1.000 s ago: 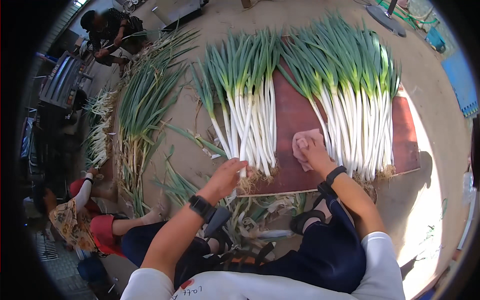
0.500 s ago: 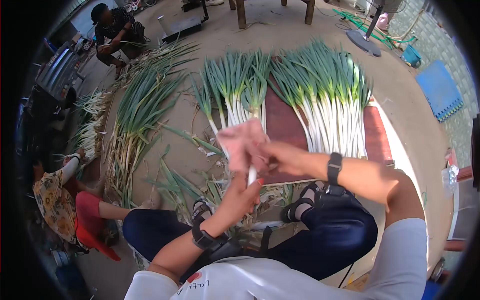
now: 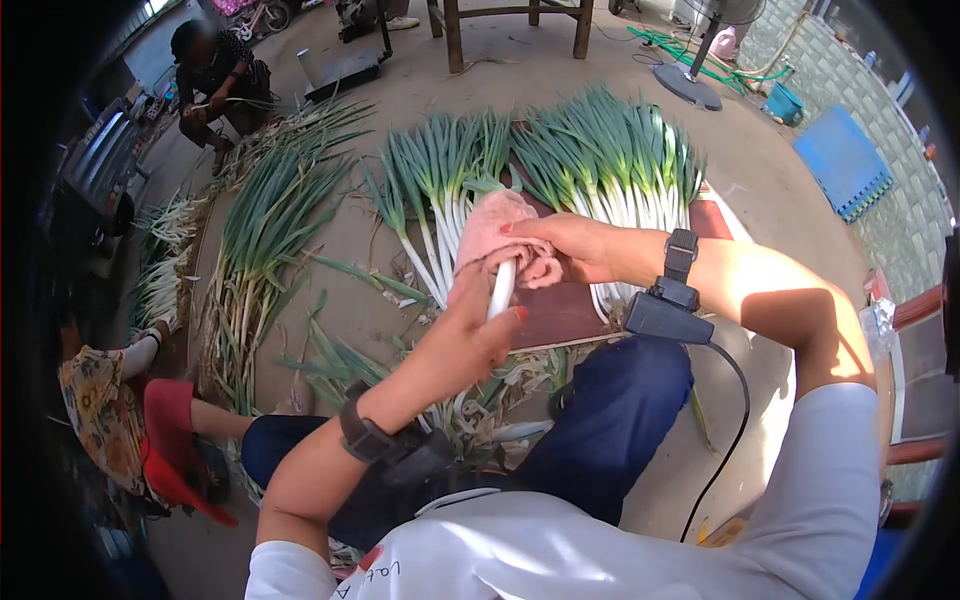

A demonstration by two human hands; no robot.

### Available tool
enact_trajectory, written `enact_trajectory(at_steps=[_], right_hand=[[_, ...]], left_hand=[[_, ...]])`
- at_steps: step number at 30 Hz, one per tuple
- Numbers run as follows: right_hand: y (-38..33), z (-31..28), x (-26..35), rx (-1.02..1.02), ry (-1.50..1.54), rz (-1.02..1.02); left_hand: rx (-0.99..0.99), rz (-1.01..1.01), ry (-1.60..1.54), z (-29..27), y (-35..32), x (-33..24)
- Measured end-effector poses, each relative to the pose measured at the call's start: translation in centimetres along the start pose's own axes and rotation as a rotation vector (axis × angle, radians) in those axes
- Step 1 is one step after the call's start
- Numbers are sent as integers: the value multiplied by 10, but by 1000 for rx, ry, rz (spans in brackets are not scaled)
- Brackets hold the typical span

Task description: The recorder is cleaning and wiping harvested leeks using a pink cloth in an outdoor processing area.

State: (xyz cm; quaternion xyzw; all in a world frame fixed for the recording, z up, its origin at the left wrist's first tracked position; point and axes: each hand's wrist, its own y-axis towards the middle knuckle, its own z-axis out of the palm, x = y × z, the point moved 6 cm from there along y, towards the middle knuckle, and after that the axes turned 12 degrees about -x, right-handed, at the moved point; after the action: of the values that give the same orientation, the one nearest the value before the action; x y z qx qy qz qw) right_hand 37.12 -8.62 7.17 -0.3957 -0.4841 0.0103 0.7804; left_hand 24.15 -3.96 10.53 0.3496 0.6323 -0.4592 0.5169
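My left hand (image 3: 468,335) is closed round the lower white end of a green onion (image 3: 504,284). Wrapped about the stalk farther up is a pink cloth (image 3: 497,228), gripped by my right hand (image 3: 572,246). The cloth hides the middle of the stalk, and its green leaves show only a little beyond it. Past my hands, cleaned green onions (image 3: 440,165) lie side by side, leaves pointing away. A larger row of cleaned green onions (image 3: 620,165) spreads to the right on a dark red board (image 3: 550,318).
Unpeeled green onions (image 3: 265,235) lie in a long heap to the left. Peeled leaf scraps (image 3: 350,365) litter the ground near my legs. Two other people (image 3: 215,75) (image 3: 105,405) sit at the left. A fan (image 3: 690,85) and a blue crate (image 3: 843,170) stand at the right.
Both hands have shifted slightly, and the cloth is now wrapped more closely round the stalk. My right knee has moved inward, and the whole view has turned a little.
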Motion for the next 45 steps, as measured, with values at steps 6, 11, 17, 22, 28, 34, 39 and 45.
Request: enact_trajectory(at_steps=[6,11,17,22,28,34,39,45], right_hand=[[0,49,-11,-73,132,-177],[102,32,-48,-289,492,-291],[124,19,-76,-310,892,-276],[91,89,-150,-124,946,-94],[122,85,-197,-123,986,11],[174,40,-164,-411,866,-63],[154,45,-137,-196,1124,-343],[116,74,-181,-131,973,-159]], left_hand=[[48,-56,80,-5,-28,-5],[130,-173,152,-31,-68,42],[152,-324,96,-76,-110,83],[138,-273,188,-76,-115,121],[170,-354,272,-77,-139,110],[107,-409,415,-102,-154,106],[112,-330,498,-97,-154,98],[138,-356,366,-82,-139,104]])
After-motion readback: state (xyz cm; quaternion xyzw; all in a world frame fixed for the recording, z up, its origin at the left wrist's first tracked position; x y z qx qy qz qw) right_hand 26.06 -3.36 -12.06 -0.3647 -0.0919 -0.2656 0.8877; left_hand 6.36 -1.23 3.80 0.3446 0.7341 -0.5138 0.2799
